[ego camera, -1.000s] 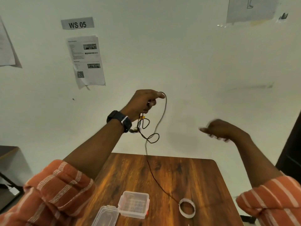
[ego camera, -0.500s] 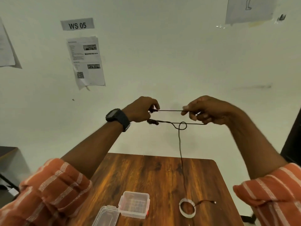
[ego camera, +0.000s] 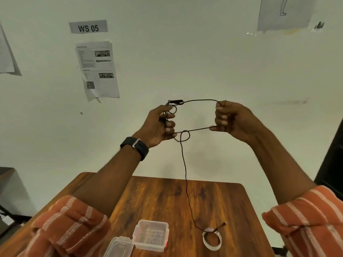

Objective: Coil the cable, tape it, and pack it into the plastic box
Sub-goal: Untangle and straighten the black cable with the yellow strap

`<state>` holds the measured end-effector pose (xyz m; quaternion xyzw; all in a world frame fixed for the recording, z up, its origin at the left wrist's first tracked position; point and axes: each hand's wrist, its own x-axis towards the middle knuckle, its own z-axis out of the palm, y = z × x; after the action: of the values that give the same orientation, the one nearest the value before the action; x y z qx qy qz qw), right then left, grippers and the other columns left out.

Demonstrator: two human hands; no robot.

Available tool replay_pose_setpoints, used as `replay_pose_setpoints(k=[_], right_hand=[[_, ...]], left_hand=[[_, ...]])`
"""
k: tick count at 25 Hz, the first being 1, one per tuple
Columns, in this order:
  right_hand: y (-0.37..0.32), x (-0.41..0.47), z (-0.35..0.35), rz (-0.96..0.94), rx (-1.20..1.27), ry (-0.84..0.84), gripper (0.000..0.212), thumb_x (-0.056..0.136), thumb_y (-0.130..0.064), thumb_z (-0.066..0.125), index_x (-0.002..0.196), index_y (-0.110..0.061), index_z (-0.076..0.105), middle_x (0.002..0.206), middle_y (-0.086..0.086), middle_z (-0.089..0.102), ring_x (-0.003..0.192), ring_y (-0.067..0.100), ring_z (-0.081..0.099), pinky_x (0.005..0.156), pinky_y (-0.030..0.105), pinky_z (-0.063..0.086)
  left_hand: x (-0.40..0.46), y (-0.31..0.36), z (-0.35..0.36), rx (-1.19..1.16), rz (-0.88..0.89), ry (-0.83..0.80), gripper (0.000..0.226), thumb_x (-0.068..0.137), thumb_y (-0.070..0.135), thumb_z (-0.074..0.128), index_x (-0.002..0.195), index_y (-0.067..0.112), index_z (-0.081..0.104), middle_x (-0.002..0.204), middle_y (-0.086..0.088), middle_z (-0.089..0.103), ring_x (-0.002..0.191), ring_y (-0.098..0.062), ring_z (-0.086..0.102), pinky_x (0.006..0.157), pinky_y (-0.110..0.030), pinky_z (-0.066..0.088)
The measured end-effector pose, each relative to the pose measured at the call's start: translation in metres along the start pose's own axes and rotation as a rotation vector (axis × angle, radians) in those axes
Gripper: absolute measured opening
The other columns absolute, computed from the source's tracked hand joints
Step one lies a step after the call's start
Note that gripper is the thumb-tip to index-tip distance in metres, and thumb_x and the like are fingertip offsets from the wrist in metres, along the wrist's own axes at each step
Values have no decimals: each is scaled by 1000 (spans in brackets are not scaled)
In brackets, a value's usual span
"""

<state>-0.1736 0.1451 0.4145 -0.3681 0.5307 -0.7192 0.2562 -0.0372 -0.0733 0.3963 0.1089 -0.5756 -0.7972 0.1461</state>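
Coiling underway: left hand (ego camera: 159,125) and right hand (ego camera: 232,119) pinch the cable (ego camera: 199,100) loop; next, gather the hanging tail

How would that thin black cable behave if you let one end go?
Probably floppy: the cable hangs slack from the hands down to the table. Likely light, since fingertips hold it. It kinks into small loops, so it may tangle.

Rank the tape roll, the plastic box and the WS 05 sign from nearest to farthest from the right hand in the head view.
From the right hand:
1. Tape roll, on the table below it.
2. Plastic box, on the table, lower left.
3. WS 05 sign, high on the wall, far left.
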Motion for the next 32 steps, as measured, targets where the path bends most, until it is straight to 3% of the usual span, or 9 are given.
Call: replay_pose_setpoints(k=[4, 8, 12, 15, 18, 20, 23, 26, 32], right_hand=[[-2, 11, -6, -22, 118, 248, 18, 94, 1, 45, 88, -14, 51, 57, 1, 45, 39, 12, 39, 62, 39, 61], [14, 14, -8, 93, 199, 354, 13, 93, -2, 45, 86, -11, 51, 61, 6, 47, 39, 16, 44, 57, 39, 61], [32, 9, -12, 260, -442, 376, 14, 92, -10, 53, 100, -4, 62, 74, 11, 58, 51, 21, 53, 52, 34, 58], [42, 10, 4, 109, -923, 311, 32, 83, -12, 65, 115, -16, 64, 108, 6, 66, 88, 21, 64, 75, 32, 54], [46, 11, 31, -28, -615, -20, 60, 80, -12, 77, 133, -27, 53, 122, 3, 67, 112, 17, 65, 94, 32, 52], [56, 11, 42, 0, -436, -117, 59, 82, -11, 78, 134, -24, 53, 107, 8, 73, 97, 18, 74, 84, 32, 60], [70, 10, 40, -36, -294, 105, 15, 92, -1, 65, 107, 2, 66, 78, 20, 66, 60, 19, 71, 61, 35, 63], [81, 12, 24, 15, -221, 317, 18, 97, -12, 58, 88, 0, 68, 66, 17, 69, 56, 28, 73, 59, 38, 62], [104, 13, -26, 90, -986, 505, 13, 91, -32, 61, 96, -24, 70, 67, 3, 71, 67, 27, 71, 69, 38, 56]], left_hand=[[-9, 8, -8, -84, 23, -213, 60, 61, 7, 48, 121, 5, 47, 94, -19, 57, 65, -22, 49, 57, -30, 46], [-8, 8, -3, -3, 102, -146, 73, 79, -22, 28, 142, 12, 32, 126, -28, 57, 81, -24, 58, 52, -24, 46], [-5, 10, -1, 511, 197, -91, 92, 85, -25, 39, 155, 26, 10, 148, -11, 43, 96, -24, 60, 55, -25, 48], [-1, 9, 8, 634, 188, -184, 99, 87, -22, 42, 156, 32, -3, 152, -6, 37, 102, -29, 61, 56, -24, 50], [6, 11, 19, 569, 138, -257, 100, 87, -20, 43, 155, 32, -9, 147, -8, 42, 101, -28, 64, 56, -24, 51], [7, 13, 18, 636, 143, -256, 102, 86, -18, 47, 155, 34, -10, 143, -8, 44, 97, -24, 65, 60, -24, 54], [6, 13, 4, 1135, 229, -155, 99, 87, -8, 60, 155, 36, 5, 136, -4, 42, 90, -16, 60, 60, -19, 52], [8, 8, -14, 1210, 384, 185, 49, 83, 10, 75, 126, 24, 57, 114, -6, 63, 75, -10, 57, 55, -11, 42], [7, 18, -65, 1132, 629, 711, 6, 75, 31, 75, 73, 28, 71, 58, 11, 62, 64, -10, 60, 57, -24, 42]])
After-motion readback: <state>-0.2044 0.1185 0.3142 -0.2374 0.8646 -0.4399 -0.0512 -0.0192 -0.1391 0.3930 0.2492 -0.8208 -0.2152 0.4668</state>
